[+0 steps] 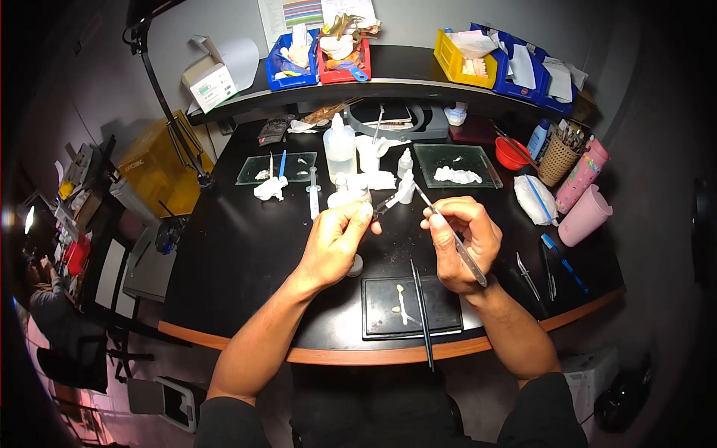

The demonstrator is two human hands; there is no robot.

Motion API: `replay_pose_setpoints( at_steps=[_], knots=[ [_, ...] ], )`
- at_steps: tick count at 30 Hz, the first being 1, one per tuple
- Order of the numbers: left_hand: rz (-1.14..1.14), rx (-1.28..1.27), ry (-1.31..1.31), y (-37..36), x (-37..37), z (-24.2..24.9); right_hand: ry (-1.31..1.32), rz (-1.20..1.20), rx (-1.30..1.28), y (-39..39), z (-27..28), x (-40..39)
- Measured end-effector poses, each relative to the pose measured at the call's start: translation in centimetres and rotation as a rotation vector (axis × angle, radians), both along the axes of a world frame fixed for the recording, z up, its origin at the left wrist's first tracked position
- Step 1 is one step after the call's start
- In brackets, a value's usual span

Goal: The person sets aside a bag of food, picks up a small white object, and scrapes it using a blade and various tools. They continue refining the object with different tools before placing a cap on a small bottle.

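Near the middle of the desk my left hand (336, 239) is closed in a pinch. A small dark piece shows at its fingertips, too small to name. My right hand (467, 243) grips a slim metal hand tool (469, 265) like a pen, its thin tip pointing up and left past the left fingertips. Just beyond the hands stand a small white dropper bottle (405, 187) and a large clear squeeze bottle (340, 153). Below them lies a black tray (377, 317) with small yellowish pieces (398, 299), and a thin dark tool (420, 313) rests across it.
Two glass plates (485, 175) (254, 169) lie at the back, with a syringe (314, 194) between them. To the right are tweezers (526, 276), a blue toothbrush (565, 263), a red bowl (509, 155) and a pink cup (585, 216). Blue bins (291, 75) line the shelf. Another person (63, 313) sits far left.
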State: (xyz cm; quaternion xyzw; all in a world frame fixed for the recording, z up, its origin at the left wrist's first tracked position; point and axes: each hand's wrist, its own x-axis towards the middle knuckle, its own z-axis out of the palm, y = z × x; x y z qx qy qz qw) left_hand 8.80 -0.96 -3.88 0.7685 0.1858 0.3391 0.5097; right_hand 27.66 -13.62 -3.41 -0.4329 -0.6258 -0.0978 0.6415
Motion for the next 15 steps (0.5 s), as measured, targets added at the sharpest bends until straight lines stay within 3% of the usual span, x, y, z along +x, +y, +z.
replay_pose_setpoints(
  at_steps=[2, 7, 8, 10, 15],
  knots=[
    [-0.008, -0.011, -0.001, -0.1, 0.1, -0.1, 0.133, 0.009, 0.042, 0.5, -0.1, -0.6],
    [-0.024, -0.015, -0.056, -0.8, 0.4, 0.3, 0.104, -0.038, -0.074, 0.2, 0.6, -0.3],
    [-0.039, -0.014, -0.065, -0.9, 0.5, 0.2, 0.27, 0.054, -0.237, 0.0, 0.6, -0.3],
    [-0.034, 0.016, -0.065, -1.0, 0.5, 0.2, 0.46, 0.164, -0.313, 0.4, 0.2, 0.0],
    [0.047, 0.248, -0.042, -1.2, 0.3, 0.3, 0.405, 0.145, -0.354, 0.2, -0.1, 0.3]
  ],
)
